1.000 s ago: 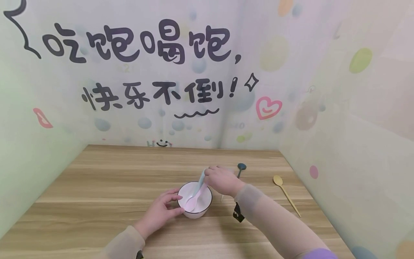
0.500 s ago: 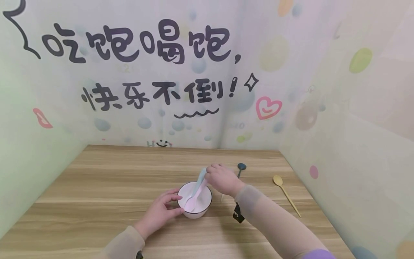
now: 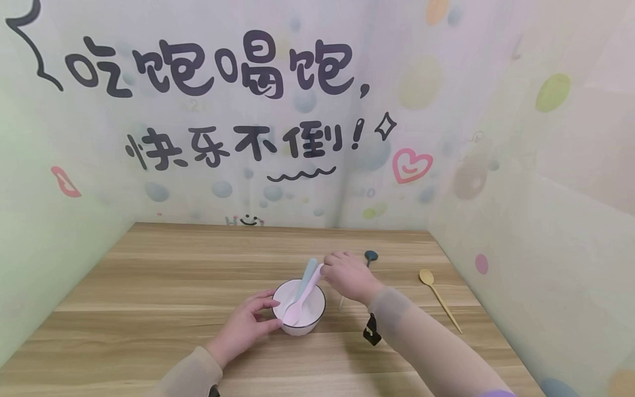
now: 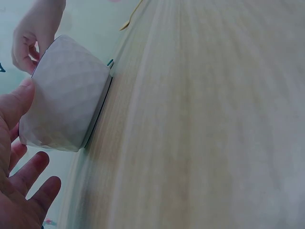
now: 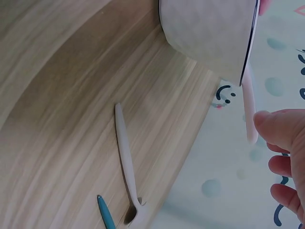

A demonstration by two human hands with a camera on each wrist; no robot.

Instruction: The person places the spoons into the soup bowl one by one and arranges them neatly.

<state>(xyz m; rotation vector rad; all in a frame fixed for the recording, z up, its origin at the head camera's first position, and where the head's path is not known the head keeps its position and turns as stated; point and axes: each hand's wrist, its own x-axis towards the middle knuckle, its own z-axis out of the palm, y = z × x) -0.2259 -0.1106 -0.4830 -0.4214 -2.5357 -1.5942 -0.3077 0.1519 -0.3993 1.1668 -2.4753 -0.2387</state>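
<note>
A white bowl (image 3: 297, 330) with a dark rim and dimpled sides (image 4: 71, 90) stands on the wooden table. My left hand (image 3: 250, 322) holds its left side, thumb at the near rim and fingers around the far side. Inside the bowl lean a pink spoon (image 3: 294, 314) and a light blue spoon (image 3: 308, 273), handles resting over the far right rim. Just right of the pink handle is my right hand (image 3: 351, 278). In the right wrist view its thumb (image 5: 267, 125) is right at the handle's end (image 5: 250, 124), with the other fingers loosely bent and apart.
Beyond the right hand lies a dark teal spoon (image 3: 370, 256). A pale spoon (image 5: 125, 157) lies on the table right of the bowl, mostly hidden by the hand in the head view. Farther right is a yellow spoon (image 3: 440, 300). Printed walls enclose the table.
My right hand has loosened and shifted slightly right, off the spoon handles, uncovering more of them. Both spoons stay in the bowl. The left hand and bowl have not moved.
</note>
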